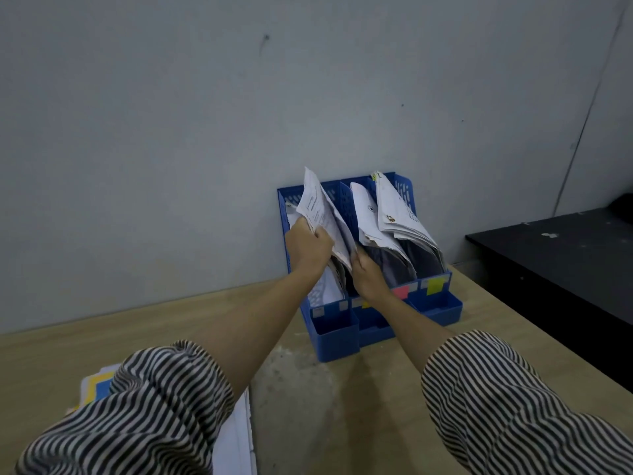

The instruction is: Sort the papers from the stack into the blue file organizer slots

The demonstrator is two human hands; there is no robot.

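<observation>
- The blue file organizer [435, 305] stood on the wooden bench [342, 406], its back against the grey wall [171, 132].
- The organizer held 4 slots; papers leaned upright in each, and the 2 right slots carried full bundles [400, 217].
- The left hand [308, 246] gripped a sheaf of papers [322, 207] at its lower left edge, fingers curled round the sheets, above the 2 left slots.
- The right hand [368, 275] was at the lower right edge of the same sheaf, fingers curled against the papers at the second slot from the left; whether it pinched a sheet could not be told.
- A pink tab [401, 291] and a yellow tab [434, 286] marked the front of the 2 right slots.
- The remaining stack [99, 385], with yellow and blue sheets showing, lay on the bench at lower left, partly hidden by the striped sleeve [154, 406].
- A black table [565, 262] stood to the right of the bench.
</observation>
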